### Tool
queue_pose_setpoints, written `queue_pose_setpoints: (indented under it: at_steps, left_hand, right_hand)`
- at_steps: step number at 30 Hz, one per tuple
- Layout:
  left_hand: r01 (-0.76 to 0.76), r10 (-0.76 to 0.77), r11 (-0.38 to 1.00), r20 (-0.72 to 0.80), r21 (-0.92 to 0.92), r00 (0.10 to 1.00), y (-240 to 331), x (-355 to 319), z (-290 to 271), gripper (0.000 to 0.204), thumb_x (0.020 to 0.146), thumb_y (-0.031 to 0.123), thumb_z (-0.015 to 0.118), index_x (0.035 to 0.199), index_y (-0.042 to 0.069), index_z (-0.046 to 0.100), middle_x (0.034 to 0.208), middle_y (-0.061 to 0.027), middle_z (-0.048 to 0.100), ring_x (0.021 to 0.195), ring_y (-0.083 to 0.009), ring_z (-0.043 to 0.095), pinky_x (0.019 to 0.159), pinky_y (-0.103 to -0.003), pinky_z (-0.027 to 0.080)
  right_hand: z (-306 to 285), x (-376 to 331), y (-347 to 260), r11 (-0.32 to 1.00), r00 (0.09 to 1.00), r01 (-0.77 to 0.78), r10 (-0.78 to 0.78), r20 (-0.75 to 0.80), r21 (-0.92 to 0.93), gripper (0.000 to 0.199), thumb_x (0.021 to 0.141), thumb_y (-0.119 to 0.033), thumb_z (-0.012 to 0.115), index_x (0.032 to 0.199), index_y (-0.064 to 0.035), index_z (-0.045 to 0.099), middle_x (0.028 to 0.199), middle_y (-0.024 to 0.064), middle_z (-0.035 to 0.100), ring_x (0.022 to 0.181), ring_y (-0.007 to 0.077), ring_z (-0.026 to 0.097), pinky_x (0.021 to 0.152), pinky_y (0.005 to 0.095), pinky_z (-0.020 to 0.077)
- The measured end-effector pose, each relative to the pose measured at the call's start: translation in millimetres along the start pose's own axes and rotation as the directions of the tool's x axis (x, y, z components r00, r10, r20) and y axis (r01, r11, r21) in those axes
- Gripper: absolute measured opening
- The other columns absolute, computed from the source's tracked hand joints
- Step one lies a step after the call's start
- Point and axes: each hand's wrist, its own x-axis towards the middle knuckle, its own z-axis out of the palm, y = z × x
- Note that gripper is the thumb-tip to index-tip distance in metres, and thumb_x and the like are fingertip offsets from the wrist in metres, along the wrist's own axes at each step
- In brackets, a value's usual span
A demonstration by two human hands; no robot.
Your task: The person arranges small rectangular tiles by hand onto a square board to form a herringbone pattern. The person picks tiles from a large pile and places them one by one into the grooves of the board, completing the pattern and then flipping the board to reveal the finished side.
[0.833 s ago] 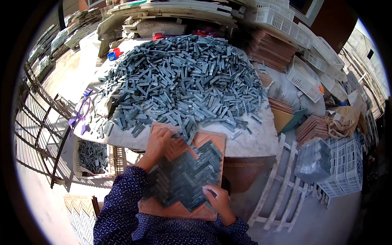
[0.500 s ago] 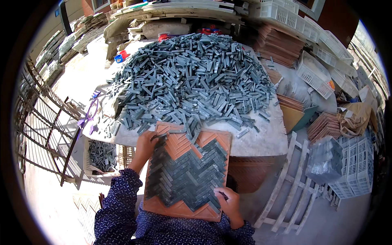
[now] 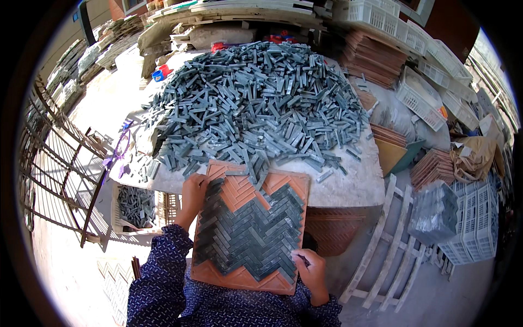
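Note:
An orange herringbone mould board (image 3: 218,274) lies tilted before me, its near edge at my lap and its far edge against the table. Dark grey-green stone strips (image 3: 253,234) fill its middle in zigzag rows, with bare orange grooves showing at the top and bottom. My left hand (image 3: 192,197) is closed at the board's upper left edge; what its fingertips hold is hidden. By the lower right edge my right hand (image 3: 312,274) pinches a small dark stone strip (image 3: 303,260), mostly covered by the fingers.
A large heap of stone strips (image 3: 261,103) covers the table (image 3: 354,188). A crate (image 3: 160,210) of strips stands below left, near a metal railing (image 3: 90,207). At right are a wooden pallet (image 3: 381,245), wrapped tiles (image 3: 433,212), white crates (image 3: 419,98) and stacked orange boards (image 3: 370,57).
My left hand has drawn slightly up and off the board's upper left edge. My right hand has shifted a little to the right, away from the laid strips. The board has barely moved.

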Motion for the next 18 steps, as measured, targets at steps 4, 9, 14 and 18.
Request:
queue_pose_setpoints:
  at_steps: [4,9,14,18]
  left_hand:
    - [-0.232,0.248,0.960,-0.094,0.156,0.964,3.9,-4.1,2.9,0.011,0.080,0.010,0.065,0.086,0.000,0.067,0.080,-0.0137,0.061,0.069,-0.0287,0.059,0.064,-0.038,0.046]
    - [-0.038,0.037,0.999,-0.069,-0.008,0.997,5.9,-13.9,4.3,0.014,0.075,0.004,0.068,0.088,-0.001,0.065,0.079,-0.0129,0.059,0.064,-0.0262,0.057,0.062,-0.036,0.046]
    - [-0.097,0.097,0.995,-0.071,0.007,0.993,7.9,-9.1,6.5,0.015,0.074,0.002,0.067,0.088,-0.001,0.065,0.078,-0.0130,0.058,0.065,-0.0274,0.058,0.062,-0.037,0.046]
    - [-0.066,0.069,0.995,-0.041,0.069,0.997,1.4,-5.1,11.7,0.016,0.072,0.002,0.067,0.088,0.000,0.065,0.081,-0.0141,0.059,0.071,-0.0309,0.060,0.064,-0.039,0.047]
  right_hand:
    - [0.2,0.0,2.0,1.000,1.000,0.002,-0.002,0.002,-0.007,0.011,0.083,-0.002,0.066,0.093,0.0025,0.067,0.087,0.0142,0.068,0.075,0.0193,0.066,0.066,0.0277,0.0503]
    - [1.9,0.6,2.4,1.000,1.000,0.010,-0.010,0.006,-0.018,0.011,0.082,-0.002,0.066,0.093,0.0023,0.067,0.086,0.0139,0.068,0.075,0.0195,0.066,0.066,0.0278,0.0505]
    - [2.3,0.9,3.5,0.999,1.000,0.022,-0.022,-0.003,-0.026,0.011,0.082,-0.002,0.066,0.092,0.0020,0.067,0.086,0.0138,0.068,0.074,0.0198,0.066,0.066,0.0278,0.0504]
    - [0.9,-0.4,3.0,0.999,1.000,0.016,-0.017,-0.011,-0.033,0.011,0.082,-0.002,0.066,0.092,0.0015,0.067,0.086,0.0139,0.068,0.074,0.0201,0.066,0.065,0.0277,0.0503]
